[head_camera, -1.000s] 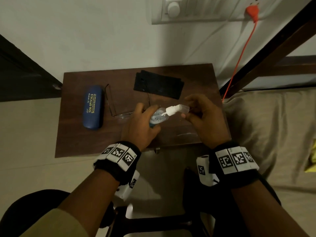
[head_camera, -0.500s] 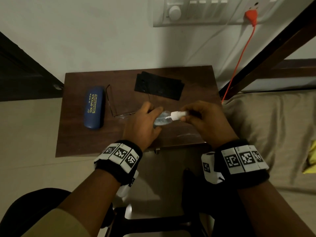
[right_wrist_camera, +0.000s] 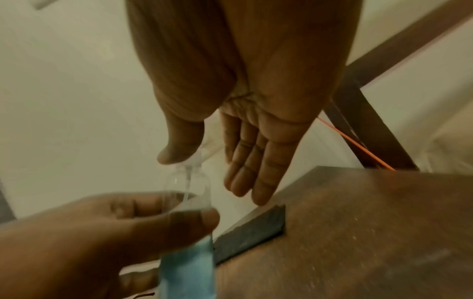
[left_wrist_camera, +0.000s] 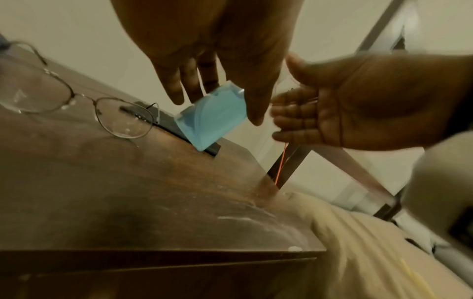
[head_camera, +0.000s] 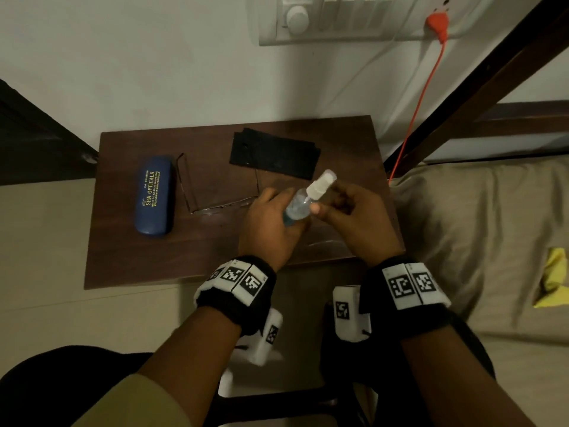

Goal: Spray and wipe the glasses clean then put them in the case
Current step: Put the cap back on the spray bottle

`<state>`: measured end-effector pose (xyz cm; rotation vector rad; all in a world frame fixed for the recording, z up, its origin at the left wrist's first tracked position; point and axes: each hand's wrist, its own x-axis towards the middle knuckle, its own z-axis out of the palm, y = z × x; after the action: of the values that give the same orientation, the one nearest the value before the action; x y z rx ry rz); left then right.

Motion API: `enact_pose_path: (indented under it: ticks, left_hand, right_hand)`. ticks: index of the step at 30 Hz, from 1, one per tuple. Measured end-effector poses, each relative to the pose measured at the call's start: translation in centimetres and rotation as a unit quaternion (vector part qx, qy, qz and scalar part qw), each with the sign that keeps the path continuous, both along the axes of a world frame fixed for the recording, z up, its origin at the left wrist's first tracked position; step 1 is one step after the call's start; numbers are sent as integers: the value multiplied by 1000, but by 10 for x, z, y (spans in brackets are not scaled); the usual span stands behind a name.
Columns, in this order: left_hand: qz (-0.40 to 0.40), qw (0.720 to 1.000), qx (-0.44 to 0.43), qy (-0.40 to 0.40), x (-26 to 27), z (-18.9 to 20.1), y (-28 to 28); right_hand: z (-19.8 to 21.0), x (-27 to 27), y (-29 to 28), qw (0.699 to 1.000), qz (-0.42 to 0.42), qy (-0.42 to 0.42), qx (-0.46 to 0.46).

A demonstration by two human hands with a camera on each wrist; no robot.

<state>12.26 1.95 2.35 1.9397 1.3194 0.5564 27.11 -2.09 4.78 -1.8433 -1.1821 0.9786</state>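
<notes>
My left hand (head_camera: 271, 223) grips a small clear spray bottle (head_camera: 297, 204) of blue liquid above the table's right half, tilted with its white sprayer head (head_camera: 320, 184) pointing up and away. My right hand (head_camera: 354, 211) holds the top: the thumb lies on the neck and the fingers sit behind the head. Thin wire-framed glasses (head_camera: 221, 206) lie unfolded on the brown table (head_camera: 154, 257), left of my hands. A shut blue case (head_camera: 152, 195) lies further left. A black cloth (head_camera: 274, 157) lies flat at the back. The left wrist view shows the glasses (left_wrist_camera: 84, 97) and the bottle (left_wrist_camera: 212, 119).
The small table stands against a wall. An orange cord (head_camera: 421, 100) hangs from a socket panel (head_camera: 369, 20) down past the table's right rear corner. A beige bed (head_camera: 477, 226) adjoins the right side, with a yellow item (head_camera: 554, 278) on it.
The bottle has swung from lying sideways to pointing its sprayer head up and away. My right hand shifted from the tip of the head to its neck.
</notes>
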Motion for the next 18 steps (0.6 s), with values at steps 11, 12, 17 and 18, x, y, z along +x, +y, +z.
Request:
enact_pose_path:
  ticks: [11, 12, 17, 18]
  left_hand:
    - [-18, 999, -33, 30, 62, -16, 2]
    - [-10, 999, -46, 26, 67, -17, 4]
    - [16, 996, -78, 31, 80, -22, 12]
    - [11, 996, -81, 30, 82, -22, 13]
  right_hand:
    - [-28, 12, -8, 993, -117, -20, 10]
    - [-30, 15, -6, 992, -121, -31, 9]
    - [-37, 28, 6, 984, -146, -101, -8]
    - [-39, 30, 7, 983, -148, -107, -14]
